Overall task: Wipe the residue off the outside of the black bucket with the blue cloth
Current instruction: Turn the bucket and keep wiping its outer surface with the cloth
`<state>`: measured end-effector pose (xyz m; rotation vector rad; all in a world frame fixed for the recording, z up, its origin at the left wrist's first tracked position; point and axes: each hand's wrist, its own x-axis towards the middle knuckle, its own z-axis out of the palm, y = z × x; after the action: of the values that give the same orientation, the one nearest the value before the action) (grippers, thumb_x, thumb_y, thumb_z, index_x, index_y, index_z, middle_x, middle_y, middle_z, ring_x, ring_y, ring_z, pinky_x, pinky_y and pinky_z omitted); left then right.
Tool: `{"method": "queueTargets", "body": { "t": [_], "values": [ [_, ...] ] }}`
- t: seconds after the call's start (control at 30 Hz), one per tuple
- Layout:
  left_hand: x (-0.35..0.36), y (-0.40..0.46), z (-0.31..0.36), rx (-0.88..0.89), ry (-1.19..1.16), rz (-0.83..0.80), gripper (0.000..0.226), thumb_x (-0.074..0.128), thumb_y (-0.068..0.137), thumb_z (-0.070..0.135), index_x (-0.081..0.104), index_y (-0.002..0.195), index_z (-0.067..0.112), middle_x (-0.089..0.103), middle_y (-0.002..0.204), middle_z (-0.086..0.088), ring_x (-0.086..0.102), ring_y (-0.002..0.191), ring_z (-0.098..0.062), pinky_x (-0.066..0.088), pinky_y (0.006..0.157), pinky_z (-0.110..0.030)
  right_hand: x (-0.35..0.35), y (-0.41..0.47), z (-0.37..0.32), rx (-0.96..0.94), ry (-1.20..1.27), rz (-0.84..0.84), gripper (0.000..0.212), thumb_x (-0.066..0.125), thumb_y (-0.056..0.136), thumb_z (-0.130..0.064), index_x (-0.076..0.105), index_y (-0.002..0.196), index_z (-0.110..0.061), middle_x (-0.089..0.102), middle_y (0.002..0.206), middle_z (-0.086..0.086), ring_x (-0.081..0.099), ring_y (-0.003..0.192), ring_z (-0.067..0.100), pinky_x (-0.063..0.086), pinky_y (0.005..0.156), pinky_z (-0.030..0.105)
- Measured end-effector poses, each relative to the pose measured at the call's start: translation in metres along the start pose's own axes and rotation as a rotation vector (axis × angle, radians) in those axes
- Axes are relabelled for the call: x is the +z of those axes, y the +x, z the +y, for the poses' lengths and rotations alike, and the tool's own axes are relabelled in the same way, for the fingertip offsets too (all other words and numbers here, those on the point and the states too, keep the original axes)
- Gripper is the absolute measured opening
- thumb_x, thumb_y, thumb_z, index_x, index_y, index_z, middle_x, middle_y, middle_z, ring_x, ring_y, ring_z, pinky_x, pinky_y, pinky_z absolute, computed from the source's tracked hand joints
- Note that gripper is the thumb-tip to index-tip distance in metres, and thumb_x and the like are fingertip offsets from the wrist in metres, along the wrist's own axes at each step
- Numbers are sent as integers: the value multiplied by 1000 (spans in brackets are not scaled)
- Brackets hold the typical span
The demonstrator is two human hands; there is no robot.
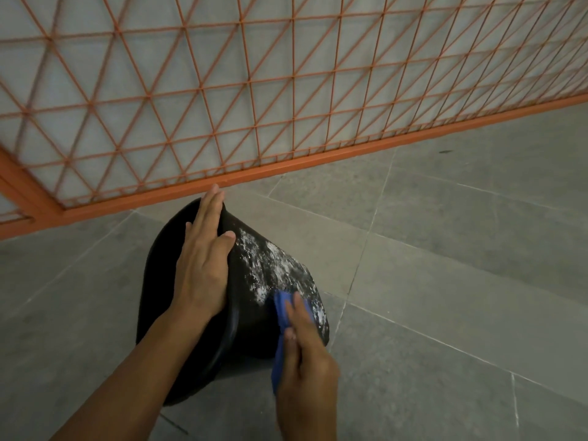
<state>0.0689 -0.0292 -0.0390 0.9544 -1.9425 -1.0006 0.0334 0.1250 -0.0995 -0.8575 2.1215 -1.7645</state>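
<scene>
Pinched between thumb and fingers, the blue cloth (281, 326) is pressed by the right hand (307, 361) against the black bucket (254, 326), at the near end of the white residue (273, 268) on its outer wall. Flat and straight-fingered, the left hand (203, 259) rests across the bucket's top. The bucket lies tipped on grey floor tiles (445, 249), near an orange mesh fence (222, 90).

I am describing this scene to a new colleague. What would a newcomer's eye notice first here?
First, the white residue splashed over the side of the black bucket at centre. The right hand presses a blue cloth against it, while the left hand lies flat on the bucket. Behind, an orange mesh fence fills the top.
</scene>
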Motion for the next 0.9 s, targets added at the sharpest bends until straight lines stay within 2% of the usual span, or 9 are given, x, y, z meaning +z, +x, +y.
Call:
{"method": "queueTargets", "body": {
  "t": [0.1,0.23,0.37,0.43,0.5,0.57,0.73,0.8,0.9],
  "values": [
    [4,-1,4,9,-3,0,65,34,80,22,30,145,26,22,151,20,15,141,5,11,120,-43,-4,4,4,94,-4,24,42,44,88,-19,40,128,-32,42,132,-21,44,124,4,24,94,-6],
    [2,0,3,5,13,12,66,33,79,21,31,145,20,24,154,12,16,140,4,6,121,-42,1,-12,-14,12,13,-18,47,41,86,-37,27,126,-54,34,132,-41,35,125,-10,28,102,6],
    [5,-2,9,16,78,7,66,31,80,23,29,146,22,19,151,18,12,136,11,-3,120,-33,-7,9,7,167,35,24,33,43,91,-21,42,121,-34,51,130,-11,49,119,2,29,95,-2],
    [8,-2,12,26,77,-7,65,30,80,24,28,145,25,18,150,21,11,134,15,-4,120,-31,-8,4,3,230,73,48,33,47,92,-12,43,122,-24,51,128,-6,53,103,-10,30,82,-8],
    [6,-2,9,28,60,-7,65,30,80,23,29,145,24,20,153,16,12,135,14,-4,119,-31,-5,-10,-9,179,86,16,41,49,87,-12,44,127,-12,43,133,-11,41,109,-23,29,82,-9],
    [1,-1,5,8,40,5,65,31,79,22,30,145,21,23,154,11,14,137,9,-3,120,-34,-2,-12,-8,143,97,-25,41,48,88,-12,43,128,-16,43,130,-21,35,112,-27,27,85,-9],
    [5,-2,10,-3,38,15,66,32,79,21,31,145,21,23,155,11,15,140,5,0,121,-39,-6,15,23,287,46,55,38,46,91,1,51,124,-18,46,133,-5,43,127,11,20,89,-11],
    [7,-1,11,-1,39,15,67,31,78,21,31,145,22,23,155,11,14,136,11,-3,120,-34,-4,4,17,273,21,78,37,47,90,3,52,124,-10,44,133,-6,45,125,12,21,89,-11],
    [3,0,7,-8,25,17,66,31,78,21,32,144,21,24,153,12,14,137,8,-4,120,-31,0,-6,5,194,77,31,39,47,89,5,51,124,-10,40,133,-8,43,119,-1,24,92,-8]
  ]
}}
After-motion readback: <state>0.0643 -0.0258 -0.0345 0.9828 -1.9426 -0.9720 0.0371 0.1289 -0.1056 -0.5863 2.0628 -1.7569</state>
